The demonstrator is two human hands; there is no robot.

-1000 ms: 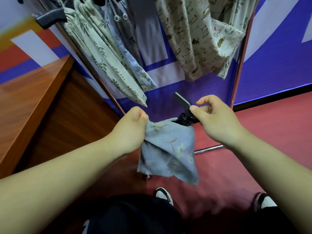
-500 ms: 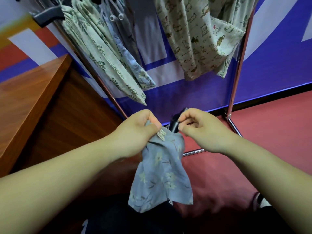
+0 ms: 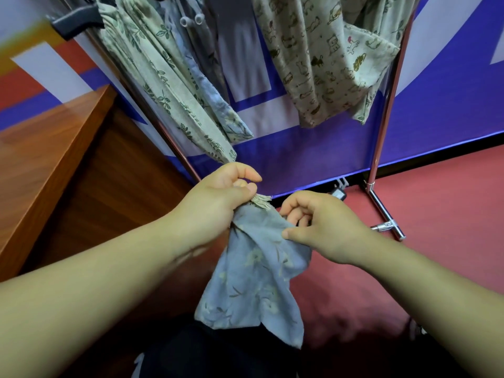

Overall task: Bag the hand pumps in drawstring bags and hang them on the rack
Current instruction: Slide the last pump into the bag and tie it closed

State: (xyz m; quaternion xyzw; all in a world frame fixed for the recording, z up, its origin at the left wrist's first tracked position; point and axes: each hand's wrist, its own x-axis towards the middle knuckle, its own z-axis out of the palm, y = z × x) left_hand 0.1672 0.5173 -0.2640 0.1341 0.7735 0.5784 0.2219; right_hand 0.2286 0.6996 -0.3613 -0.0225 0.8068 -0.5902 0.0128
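Note:
A blue floral drawstring bag (image 3: 253, 282) hangs between my hands at the centre of the view. My left hand (image 3: 218, 200) pinches its gathered top, where a frayed beige cord end (image 3: 261, 201) sticks out. My right hand (image 3: 321, 225) grips the bag's upper right side, thumb pressed on the cloth. No hand pump shows; whether one is inside the bag I cannot tell. Behind stands the chrome rack (image 3: 381, 126), with several patterned bags (image 3: 169, 85) hanging from it.
A wooden table (image 3: 46, 148) stands at the left. A black handle (image 3: 76, 20) pokes out at the top left of the rack. The rack's foot bar (image 3: 387, 214) lies on the red floor at the right. A blue banner backs the rack.
The black pump end that stuck out of the bag's top has gone from sight. My right hand moved down from the top onto the bag's side. The bag hangs longer and lower.

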